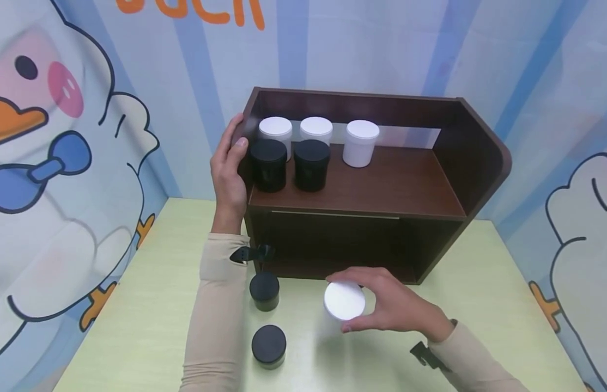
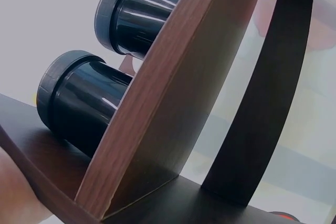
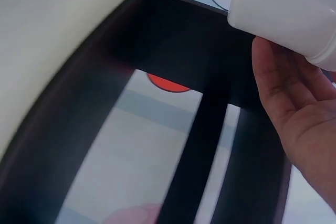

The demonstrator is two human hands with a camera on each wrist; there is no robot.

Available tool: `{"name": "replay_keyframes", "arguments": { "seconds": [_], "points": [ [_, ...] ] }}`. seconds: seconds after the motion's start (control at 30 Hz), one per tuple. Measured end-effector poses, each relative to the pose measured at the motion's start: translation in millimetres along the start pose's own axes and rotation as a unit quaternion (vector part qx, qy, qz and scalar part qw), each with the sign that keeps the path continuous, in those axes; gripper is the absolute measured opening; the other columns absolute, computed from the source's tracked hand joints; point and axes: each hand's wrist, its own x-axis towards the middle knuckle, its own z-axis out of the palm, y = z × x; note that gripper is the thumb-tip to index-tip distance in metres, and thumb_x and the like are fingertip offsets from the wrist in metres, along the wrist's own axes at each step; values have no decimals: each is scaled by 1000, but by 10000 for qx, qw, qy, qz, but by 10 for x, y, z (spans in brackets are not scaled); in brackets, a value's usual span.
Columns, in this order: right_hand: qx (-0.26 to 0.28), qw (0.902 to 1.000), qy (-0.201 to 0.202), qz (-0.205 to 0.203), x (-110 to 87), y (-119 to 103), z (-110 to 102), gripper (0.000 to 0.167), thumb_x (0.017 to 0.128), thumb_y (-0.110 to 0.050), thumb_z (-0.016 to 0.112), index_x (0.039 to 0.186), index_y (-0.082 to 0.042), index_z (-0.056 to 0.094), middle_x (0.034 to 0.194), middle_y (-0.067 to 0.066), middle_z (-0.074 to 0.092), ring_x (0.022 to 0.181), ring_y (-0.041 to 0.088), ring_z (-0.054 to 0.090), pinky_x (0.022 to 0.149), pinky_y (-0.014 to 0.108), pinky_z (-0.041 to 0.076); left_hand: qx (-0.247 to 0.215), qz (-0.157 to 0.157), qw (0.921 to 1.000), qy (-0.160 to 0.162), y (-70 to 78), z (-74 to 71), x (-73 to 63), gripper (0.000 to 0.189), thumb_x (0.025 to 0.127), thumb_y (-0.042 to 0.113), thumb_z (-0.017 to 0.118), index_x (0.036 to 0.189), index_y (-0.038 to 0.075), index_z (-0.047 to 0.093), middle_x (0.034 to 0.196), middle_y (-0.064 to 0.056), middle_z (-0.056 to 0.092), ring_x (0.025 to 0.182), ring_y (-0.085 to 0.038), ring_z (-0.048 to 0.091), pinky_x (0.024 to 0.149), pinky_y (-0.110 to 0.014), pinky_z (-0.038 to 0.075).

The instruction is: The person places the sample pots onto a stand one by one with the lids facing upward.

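Fingers and thumb of a person's right hand [image 1: 399, 302] clamp a white jar [image 1: 345, 300] by its sides, held in front of a dark brown two-tier shelf [image 1: 396, 185] on a pale green table [image 1: 146, 288]. At the shelf's opposite end, the left hand [image 1: 229, 171] touches the left side panel [image 1: 244, 122], its thumb and fingers set against it; whether they wrap around the panel cannot be told.

On the upper tier, three upright white containers [image 1: 360, 146] line the back, two of them behind a pair of black containers [image 1: 311, 167] near the left side panel. Two black jars [image 1: 268, 347] stand on the table between the left sleeve [image 1: 217, 310] and the held jar, one nearer the shelf than the other. Behind the shelf hangs a blue-striped backdrop [image 1: 362, 49] with orange lettering along its top.
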Motion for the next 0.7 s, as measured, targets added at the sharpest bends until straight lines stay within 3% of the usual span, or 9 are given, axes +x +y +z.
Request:
{"name": "replay_keyframes", "arguments": {
  "seconds": [0.3,0.7],
  "points": [
    [179,9997,91,139,162,-167,-326,66,71,-34,91,130,-15,66,125,-1,72,107,11,66,89,31,56,2,43,10000,13,-11,1,7,52,99,28,44,150,18,49,153,-3,50,139,-21,47,115,-43,42],
    [-179,9997,152,-112,341,-241,-736,67,71,-26,91,131,-14,64,126,2,70,105,12,65,84,33,56,30,18,10000,8,-30,-4,4,52,99,29,44,150,18,48,152,-2,50,139,-23,48,115,-45,43]
  ]
}}
